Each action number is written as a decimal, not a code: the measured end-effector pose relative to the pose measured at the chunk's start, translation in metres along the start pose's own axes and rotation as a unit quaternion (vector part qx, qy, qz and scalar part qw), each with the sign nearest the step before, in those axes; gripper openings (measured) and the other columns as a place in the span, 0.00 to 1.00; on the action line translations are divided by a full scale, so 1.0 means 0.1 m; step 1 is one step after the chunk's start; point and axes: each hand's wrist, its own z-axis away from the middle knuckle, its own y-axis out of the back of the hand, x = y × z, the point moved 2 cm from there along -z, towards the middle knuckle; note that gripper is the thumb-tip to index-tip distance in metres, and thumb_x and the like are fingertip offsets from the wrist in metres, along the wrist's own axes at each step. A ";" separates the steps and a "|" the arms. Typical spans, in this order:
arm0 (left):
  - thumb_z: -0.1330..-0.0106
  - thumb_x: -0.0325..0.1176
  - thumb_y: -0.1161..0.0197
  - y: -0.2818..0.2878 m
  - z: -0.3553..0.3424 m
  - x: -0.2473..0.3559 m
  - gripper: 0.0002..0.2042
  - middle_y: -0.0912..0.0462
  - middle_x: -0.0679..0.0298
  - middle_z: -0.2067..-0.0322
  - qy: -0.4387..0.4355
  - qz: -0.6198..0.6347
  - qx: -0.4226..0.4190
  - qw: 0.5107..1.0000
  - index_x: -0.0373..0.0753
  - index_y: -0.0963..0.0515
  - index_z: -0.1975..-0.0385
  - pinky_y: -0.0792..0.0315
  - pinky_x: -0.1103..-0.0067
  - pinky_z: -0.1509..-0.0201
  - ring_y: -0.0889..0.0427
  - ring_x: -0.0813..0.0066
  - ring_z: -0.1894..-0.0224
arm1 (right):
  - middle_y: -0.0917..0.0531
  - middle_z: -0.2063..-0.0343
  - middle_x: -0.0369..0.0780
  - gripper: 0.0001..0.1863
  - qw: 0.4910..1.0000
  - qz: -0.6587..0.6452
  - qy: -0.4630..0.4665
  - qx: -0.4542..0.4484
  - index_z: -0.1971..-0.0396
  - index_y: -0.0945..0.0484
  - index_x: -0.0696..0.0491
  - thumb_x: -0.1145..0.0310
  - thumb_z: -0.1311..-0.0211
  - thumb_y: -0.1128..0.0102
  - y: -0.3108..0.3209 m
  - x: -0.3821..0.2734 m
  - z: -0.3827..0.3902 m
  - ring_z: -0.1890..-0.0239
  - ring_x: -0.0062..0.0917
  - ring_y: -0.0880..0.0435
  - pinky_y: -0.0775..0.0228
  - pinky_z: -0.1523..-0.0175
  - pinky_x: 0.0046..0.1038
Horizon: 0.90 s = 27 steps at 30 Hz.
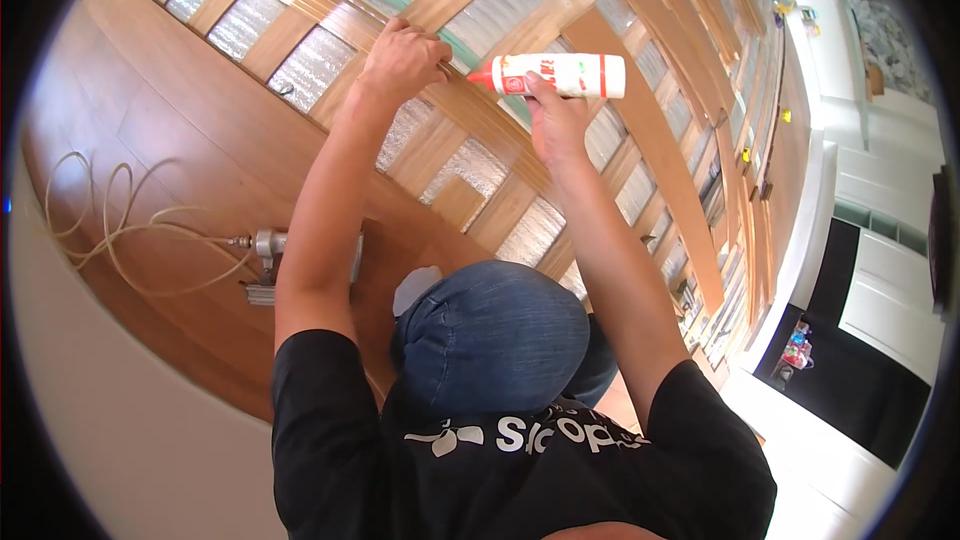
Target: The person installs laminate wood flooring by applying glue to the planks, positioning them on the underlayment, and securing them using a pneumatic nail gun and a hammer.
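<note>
Bottle (570, 76) in right hand (555, 118); left hand (402, 58) near nozzle (483, 76).

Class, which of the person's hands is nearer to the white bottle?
Right: the right hand holds the white bottle; the left hand is left of its red nozzle.

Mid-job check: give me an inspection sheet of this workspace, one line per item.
Surface: crossed wooden slats over silvery sheeting; wood flooring at left.
Job's things: white squeeze bottle held sideways, red tip pointing left; contact at the tip unclear.
Clutter: metal air tool on the flooring, partly behind the left forearm; loose wood strip lying across the slats.
Hands: left hand at the slats, fingers curled, grip unclear; right hand grips the bottle.
Cables: pale hose, looped, running to the tool.
Surroundings: white cabinets at right.
</note>
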 end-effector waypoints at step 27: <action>0.36 0.36 0.32 -0.32 -0.13 1.03 0.05 0.12 0.66 0.62 -0.089 -0.128 -0.018 0.988 0.46 0.17 0.64 0.35 0.65 0.35 0.12 0.69 0.57 | 0.09 0.62 0.39 0.15 0.937 0.313 0.130 0.082 0.58 0.14 0.58 0.75 0.45 0.23 1.19 -0.63 0.94 0.59 0.20 0.11 0.19 0.52 0.27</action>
